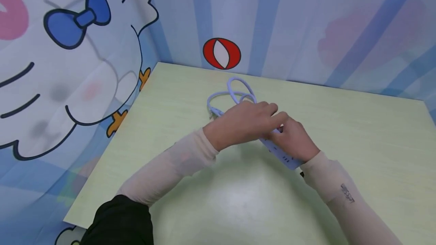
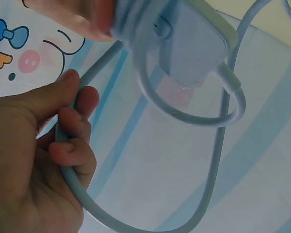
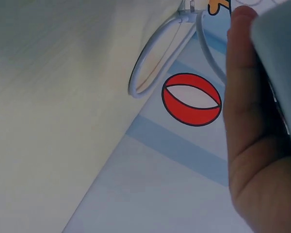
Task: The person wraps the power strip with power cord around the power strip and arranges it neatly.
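Observation:
A pale blue-lavender power strip (image 1: 282, 156) is held above the table by my right hand (image 1: 294, 139), which grips its body. In the left wrist view several turns of its cord (image 2: 213, 179) are wound round the strip's body, beside the right hand's fingers (image 2: 82, 17). My left hand (image 1: 245, 122) pinches the cord between thumb and curled fingers, and a slack loop hangs below it in the left wrist view. The plug (image 1: 217, 112) and a further cord loop lie past the left hand. In the head view the left hand overlaps the strip's far end.
The pale yellow-green table (image 1: 357, 135) extends to both sides of the hands. Behind it stands a blue-striped backdrop (image 1: 293, 22) with a red and white oval (image 1: 231, 53). A cartoon-printed sheet (image 1: 85, 82) runs along the left edge.

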Motion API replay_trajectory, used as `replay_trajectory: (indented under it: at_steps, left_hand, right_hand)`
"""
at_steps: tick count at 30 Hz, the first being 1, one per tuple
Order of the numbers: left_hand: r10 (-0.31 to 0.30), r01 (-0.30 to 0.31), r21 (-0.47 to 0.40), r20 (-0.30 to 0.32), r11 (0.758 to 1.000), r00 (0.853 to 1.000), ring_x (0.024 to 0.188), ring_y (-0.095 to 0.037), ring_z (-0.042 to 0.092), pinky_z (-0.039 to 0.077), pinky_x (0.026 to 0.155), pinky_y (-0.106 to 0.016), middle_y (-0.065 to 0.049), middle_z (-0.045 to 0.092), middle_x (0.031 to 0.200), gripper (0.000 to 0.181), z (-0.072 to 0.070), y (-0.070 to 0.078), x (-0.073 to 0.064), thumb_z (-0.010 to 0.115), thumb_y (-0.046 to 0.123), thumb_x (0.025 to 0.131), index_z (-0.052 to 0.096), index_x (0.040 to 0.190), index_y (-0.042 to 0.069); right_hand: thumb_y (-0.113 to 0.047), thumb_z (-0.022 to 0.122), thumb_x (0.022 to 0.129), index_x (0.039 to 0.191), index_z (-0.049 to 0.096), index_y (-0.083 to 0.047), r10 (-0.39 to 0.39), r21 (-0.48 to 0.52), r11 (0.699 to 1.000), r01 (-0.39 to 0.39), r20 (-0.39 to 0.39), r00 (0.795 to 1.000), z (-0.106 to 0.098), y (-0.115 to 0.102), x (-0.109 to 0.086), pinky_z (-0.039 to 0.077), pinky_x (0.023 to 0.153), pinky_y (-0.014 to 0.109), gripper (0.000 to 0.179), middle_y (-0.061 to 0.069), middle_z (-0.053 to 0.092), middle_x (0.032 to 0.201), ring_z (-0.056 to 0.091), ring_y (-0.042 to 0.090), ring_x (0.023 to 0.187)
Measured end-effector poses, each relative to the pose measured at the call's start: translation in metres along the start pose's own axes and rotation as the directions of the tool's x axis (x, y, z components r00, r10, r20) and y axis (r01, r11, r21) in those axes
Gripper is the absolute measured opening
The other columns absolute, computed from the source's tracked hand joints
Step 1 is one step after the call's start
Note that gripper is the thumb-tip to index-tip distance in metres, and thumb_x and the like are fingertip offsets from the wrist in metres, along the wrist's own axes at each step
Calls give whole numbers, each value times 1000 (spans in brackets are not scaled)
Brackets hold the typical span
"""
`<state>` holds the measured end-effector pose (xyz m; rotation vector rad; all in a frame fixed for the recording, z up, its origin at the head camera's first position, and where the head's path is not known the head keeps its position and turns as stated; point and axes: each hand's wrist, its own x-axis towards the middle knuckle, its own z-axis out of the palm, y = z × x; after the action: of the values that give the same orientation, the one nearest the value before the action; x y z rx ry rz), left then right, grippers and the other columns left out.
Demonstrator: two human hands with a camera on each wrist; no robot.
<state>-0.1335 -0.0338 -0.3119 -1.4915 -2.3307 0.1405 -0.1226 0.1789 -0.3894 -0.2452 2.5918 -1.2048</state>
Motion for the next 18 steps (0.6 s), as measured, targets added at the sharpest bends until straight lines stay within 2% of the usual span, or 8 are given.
replay_trajectory:
  at_steps: [4, 6, 7, 9, 11, 13, 15, 18]
  left_hand:
    - [1, 0, 64, -16, 998, 1000, 66, -11, 41, 25, 57, -22, 2, 66, 89, 22, 0, 8, -7, 50, -1, 110, 61, 121, 15]
    - [1, 1, 106, -26, 994, 1000, 64, -10, 36, 21, 57, -22, 2, 64, 87, 22, -1, 12, -11, 47, -1, 111, 61, 119, 14]
    - [-3, 6, 113, -31, 994, 1000, 64, -10, 36, 22, 57, -21, 2, 63, 88, 19, -2, 13, -13, 48, 1, 112, 61, 118, 14]
    - [-18, 22, 96, -49, 995, 999, 64, -10, 45, 28, 54, -20, 0, 65, 92, 16, -4, 15, -14, 52, 3, 113, 62, 119, 13]
    - [-41, 46, 67, -68, 997, 997, 69, -11, 59, 40, 54, -18, -1, 67, 98, 13, -6, 16, -15, 56, 4, 114, 63, 122, 12]
    - [-68, 71, 37, -83, 997, 994, 78, -12, 70, 52, 57, -19, -3, 71, 105, 14, -7, 18, -15, 62, 8, 114, 65, 127, 10]
    - [-87, 90, 33, -89, 995, 992, 88, -12, 77, 59, 62, -20, -3, 75, 114, 19, -7, 21, -15, 66, 11, 113, 68, 132, 9]
    - [-94, 103, 72, -123, 992, 988, 94, -11, 79, 62, 65, -20, -4, 78, 121, 27, -4, 28, -15, 69, 15, 112, 71, 138, 6]
  right_hand:
    - [-37, 57, 118, 124, 56, -6, 14, -21, 1000, -14, -7, 1000, -6, 2, 1, 53, 80, 39, 31, 24, 70, 123, 71, 33, 93]
    - [-34, 51, 120, 114, 53, -5, 13, 18, 1000, -13, 12, 1000, -9, 1, 0, 53, 80, 40, 30, 22, 70, 118, 69, 31, 92]
    - [-34, 48, 121, 115, 53, -4, 15, 68, 998, -18, 38, 999, -11, 0, 0, 55, 79, 41, 31, 21, 70, 114, 70, 31, 89]
    - [-38, 45, 123, 125, 57, -2, 29, 194, 980, -49, 104, 994, -16, -1, -3, 59, 75, 41, 38, 18, 71, 109, 70, 28, 84]
    - [-46, 43, 122, 139, 56, -1, 33, 345, 933, -100, 195, 980, -19, -2, -5, 63, 72, 40, 50, 15, 71, 106, 72, 25, 78]
    - [-51, 41, 122, 149, 53, -1, 24, 447, 882, -151, 277, 961, -22, -3, -8, 65, 70, 39, 57, 11, 70, 102, 72, 23, 76]
    - [-49, 36, 123, 149, 54, -3, -11, 498, 852, -160, 321, 947, -23, -2, -10, 64, 69, 37, 57, 8, 71, 101, 72, 21, 76]
    - [-42, 31, 123, 141, 59, -7, -73, 556, 819, -138, 340, 938, -24, -1, -15, 63, 67, 35, 48, 5, 73, 97, 71, 18, 74]
